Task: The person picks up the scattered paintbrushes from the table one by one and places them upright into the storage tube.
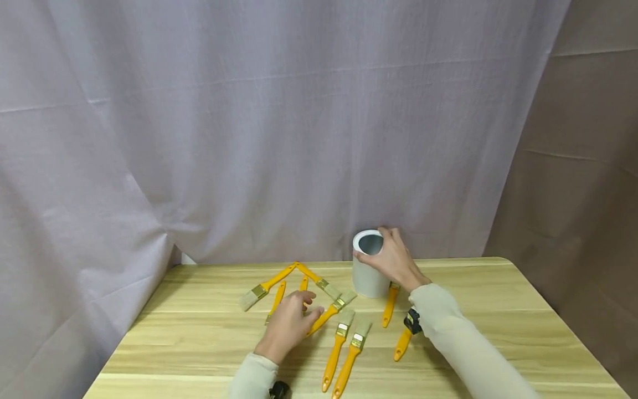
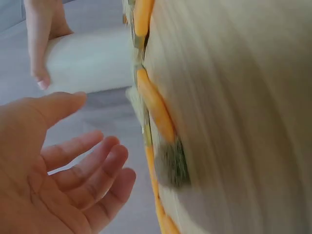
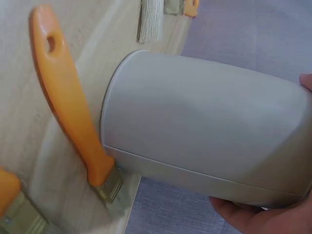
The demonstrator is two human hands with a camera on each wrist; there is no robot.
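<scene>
A white cylindrical cup (image 1: 368, 280) stands at the back middle of the wooden table (image 1: 498, 332). My right hand (image 1: 390, 256) grips it near the rim, thumb on one side and fingers over the far side. The right wrist view shows the cup (image 3: 204, 126) close up, with my right hand (image 3: 273, 219) under its rim. Several yellow-handled paint brushes (image 1: 339, 343) lie scattered in front of and left of the cup. My left hand (image 1: 305, 309) hovers over the brushes with relaxed fingers, holding nothing. In the left wrist view the left hand (image 2: 87, 146) is empty beside a blurred brush (image 2: 156, 105) and the cup (image 2: 92, 61).
A pale curtain (image 1: 249, 138) hangs right behind the table's back edge, and a brown wall (image 1: 573, 166) stands at the right. One brush (image 3: 68, 107) lies against the cup's base. A black wrist strap (image 1: 412, 320) sits on the right sleeve.
</scene>
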